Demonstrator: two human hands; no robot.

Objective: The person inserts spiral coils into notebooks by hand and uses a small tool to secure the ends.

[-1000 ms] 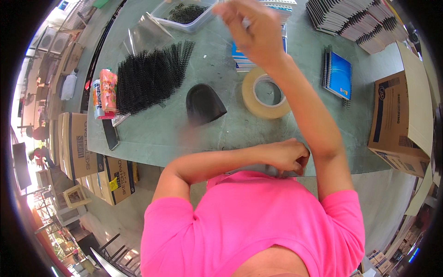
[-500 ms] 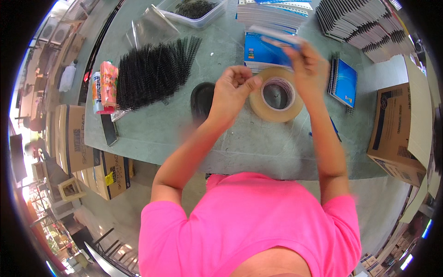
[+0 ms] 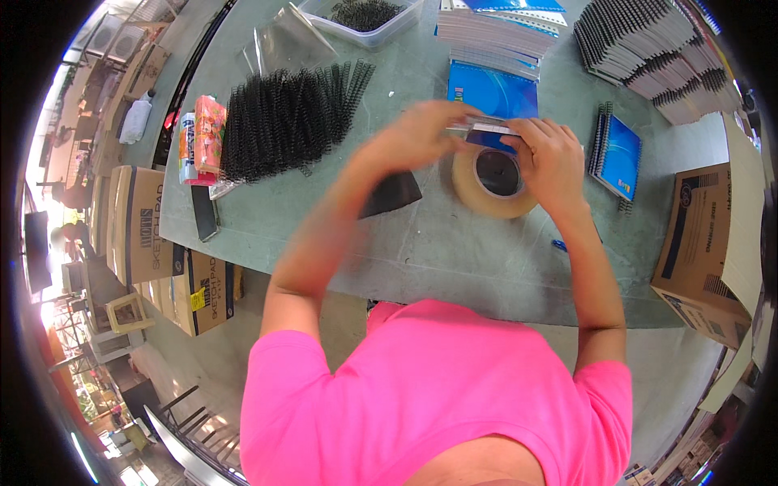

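Note:
A thin notebook [image 3: 492, 128] with a blue cover is held nearly edge-on above the tape roll. My right hand [image 3: 555, 158] is closed round its right end. Smeared by motion, my left hand [image 3: 421, 138] has its fingers above and its thumb below the notebook's left end. Directly under it, a wide roll of clear tape [image 3: 470, 190] lies flat on the table, partly covered by the notebook and my right fingers. Beyond my hands sits a stack of blue-covered notebooks [image 3: 496, 87]. A flat black object [image 3: 395, 194] rests beside my left wrist.
Black spiral coils [image 3: 288, 121] lie in a heap at left, near a pink packet [image 3: 210, 134] and a clear plastic tub [image 3: 365, 36]. Bound notebooks [image 3: 618, 158] lie at right, below stacked spiral notebooks [image 3: 640, 40]. An open carton [image 3: 697, 243] stands at the right edge.
My right hand has lowered the notebook toward me, over the tape roll. My left hand has moved up to its left end. The whole view has shifted slightly.

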